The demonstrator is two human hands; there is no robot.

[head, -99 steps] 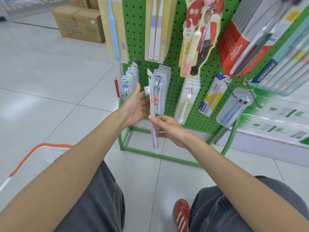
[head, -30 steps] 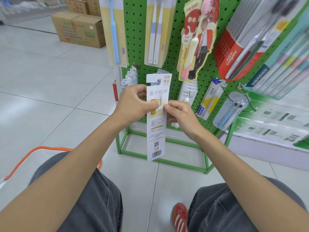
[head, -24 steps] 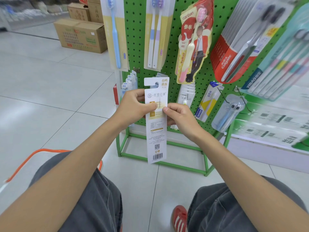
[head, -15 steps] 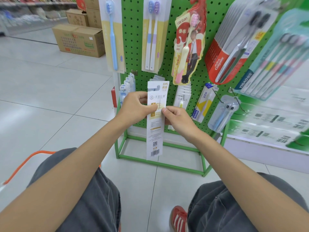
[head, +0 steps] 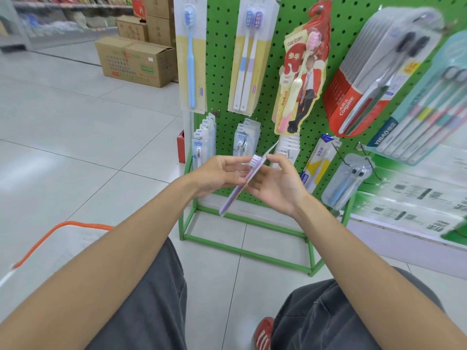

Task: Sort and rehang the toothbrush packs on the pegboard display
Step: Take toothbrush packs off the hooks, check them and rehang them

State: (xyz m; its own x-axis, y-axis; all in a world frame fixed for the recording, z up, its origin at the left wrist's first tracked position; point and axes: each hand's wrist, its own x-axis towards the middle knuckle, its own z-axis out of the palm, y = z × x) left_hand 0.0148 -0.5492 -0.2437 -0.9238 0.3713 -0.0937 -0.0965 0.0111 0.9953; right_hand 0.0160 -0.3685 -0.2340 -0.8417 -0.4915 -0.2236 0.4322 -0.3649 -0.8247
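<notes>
A purple toothbrush pack (head: 236,192) is held edge-on and tilted, its bristle end up at the right and its handle end down at the left. My left hand (head: 217,174) grips its upper part from the left with thumb and fingers. My right hand (head: 276,184) holds it from the right, palm toward me, fingertips behind the card. Both hands are in front of the green pegboard (head: 219,72), which carries hanging packs: a blue-brush pack (head: 191,55), a two-brush pack (head: 250,56) and a red canban pack (head: 303,69).
Lower pegs hold small white packs (head: 203,145), (head: 246,138). A red Colgate pack (head: 374,79) and a multi-brush pack (head: 427,109) hang at the right. Cardboard boxes (head: 136,59) stand on the tiled floor behind. An orange-rimmed basket (head: 54,233) sits at my left knee.
The pack was held flat with its white printed back toward me; now it is turned edge-on and tilted, showing the purple brush. The hands dropped slightly lower, away from the peg.
</notes>
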